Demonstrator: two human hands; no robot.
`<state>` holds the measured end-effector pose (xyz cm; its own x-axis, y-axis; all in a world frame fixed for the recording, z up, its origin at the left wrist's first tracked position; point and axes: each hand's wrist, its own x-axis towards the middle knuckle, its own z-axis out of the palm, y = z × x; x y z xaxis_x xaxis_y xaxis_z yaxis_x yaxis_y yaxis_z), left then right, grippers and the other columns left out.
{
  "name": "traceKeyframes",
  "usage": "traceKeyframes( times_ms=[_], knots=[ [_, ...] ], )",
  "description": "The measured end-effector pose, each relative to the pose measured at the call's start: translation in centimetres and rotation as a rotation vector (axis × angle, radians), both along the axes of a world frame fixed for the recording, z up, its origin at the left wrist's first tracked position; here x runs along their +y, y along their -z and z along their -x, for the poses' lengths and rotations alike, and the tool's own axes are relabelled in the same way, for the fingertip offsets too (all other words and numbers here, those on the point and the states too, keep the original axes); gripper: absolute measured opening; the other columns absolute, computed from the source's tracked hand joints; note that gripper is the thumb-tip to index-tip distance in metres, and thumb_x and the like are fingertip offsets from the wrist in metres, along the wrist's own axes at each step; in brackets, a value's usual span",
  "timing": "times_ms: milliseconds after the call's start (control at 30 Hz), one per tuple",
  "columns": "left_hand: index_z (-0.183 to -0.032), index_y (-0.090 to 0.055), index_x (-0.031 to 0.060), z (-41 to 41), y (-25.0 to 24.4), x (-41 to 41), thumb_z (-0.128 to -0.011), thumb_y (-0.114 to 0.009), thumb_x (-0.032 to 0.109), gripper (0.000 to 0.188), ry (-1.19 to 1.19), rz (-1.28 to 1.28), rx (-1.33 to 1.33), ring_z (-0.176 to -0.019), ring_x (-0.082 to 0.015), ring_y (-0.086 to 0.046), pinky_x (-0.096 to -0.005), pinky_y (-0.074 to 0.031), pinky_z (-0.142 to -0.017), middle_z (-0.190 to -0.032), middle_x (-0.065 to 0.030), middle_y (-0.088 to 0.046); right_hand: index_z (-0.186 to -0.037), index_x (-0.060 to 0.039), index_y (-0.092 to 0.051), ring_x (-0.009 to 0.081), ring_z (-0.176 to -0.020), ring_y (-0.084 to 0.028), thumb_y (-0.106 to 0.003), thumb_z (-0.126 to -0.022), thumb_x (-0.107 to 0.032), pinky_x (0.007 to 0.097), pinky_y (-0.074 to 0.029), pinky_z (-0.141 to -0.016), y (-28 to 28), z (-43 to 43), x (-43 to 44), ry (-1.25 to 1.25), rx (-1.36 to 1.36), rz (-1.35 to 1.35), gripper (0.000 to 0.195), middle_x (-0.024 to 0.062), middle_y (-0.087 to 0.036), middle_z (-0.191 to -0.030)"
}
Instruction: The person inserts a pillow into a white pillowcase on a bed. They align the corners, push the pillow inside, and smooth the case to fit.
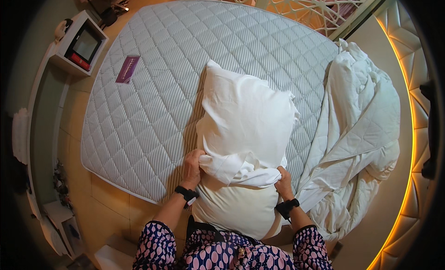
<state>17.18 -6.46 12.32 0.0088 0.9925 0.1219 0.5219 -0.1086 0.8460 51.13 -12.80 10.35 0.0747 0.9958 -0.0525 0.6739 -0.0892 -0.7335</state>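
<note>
A white pillowcase (248, 120) covers the far part of a cream pillow (236, 207), whose near end bulges out bare against my body. My left hand (193, 167) grips the bunched open edge of the case on the left side. On the right side my right hand (284, 181) pinches the same gathered edge. The fabric between the two hands is crumpled in folds across the pillow. Beneath the covered part lies a quilted, striped mattress (156, 106). Each wrist wears a black band.
A heap of white quilted bedding (358, 130) lies along the mattress's right side, beside a padded headboard (417, 110) edged with a light strip. To the left stands a white shelf unit (57, 57) above the tiled floor (107, 197). A white lattice screen (306, 9) borders the far end.
</note>
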Motion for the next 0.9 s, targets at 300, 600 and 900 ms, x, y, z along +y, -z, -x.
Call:
traceKeyframes(
  times_ms=[300,600,900],
  knots=[
    [-0.086,-0.053,0.0028,2.1,2.6,-7.7,-0.069,-0.064,0.003,0.02,0.302,0.214,0.088,-0.075,-0.0401,-0.057,-0.0452,-0.045,-0.064,-0.078,-0.0187,-0.059,-0.078,-0.0045,-0.051,0.0418,-0.071,-0.058,-0.063,-0.076,-0.014,0.0458,-0.045,-0.058,1.6,-0.9,0.3,-0.061,-0.128,-0.012,0.016,0.0192,-0.059,-0.074],
    [-0.091,-0.055,0.0022,1.4,1.4,-7.3,-0.08,-0.06,0.008,0.014,0.035,0.158,0.025,-0.074,-0.034,-0.058,-0.0402,-0.046,-0.065,-0.082,-0.017,-0.057,-0.092,-0.008,-0.061,0.0391,-0.072,-0.061,-0.06,-0.076,-0.02,0.0472,-0.048,-0.062,1.2,-1.6,-2.8,-0.394,-0.172,0.279,0.02,0.0178,-0.063,-0.074],
    [-0.098,-0.062,0.0019,-3.0,-4.3,-2.6,-0.078,-0.059,0.005,0.02,0.094,0.257,-0.434,-0.086,-0.0301,-0.062,-0.0347,-0.048,-0.075,-0.094,-0.0149,-0.064,-0.083,-0.0054,-0.056,0.0353,-0.075,-0.06,-0.063,-0.07,-0.006,0.0424,-0.047,-0.061,-2.2,-0.6,-0.6,0.056,-0.233,-0.3,0.015,0.0144,-0.061,-0.08]
  ],
)
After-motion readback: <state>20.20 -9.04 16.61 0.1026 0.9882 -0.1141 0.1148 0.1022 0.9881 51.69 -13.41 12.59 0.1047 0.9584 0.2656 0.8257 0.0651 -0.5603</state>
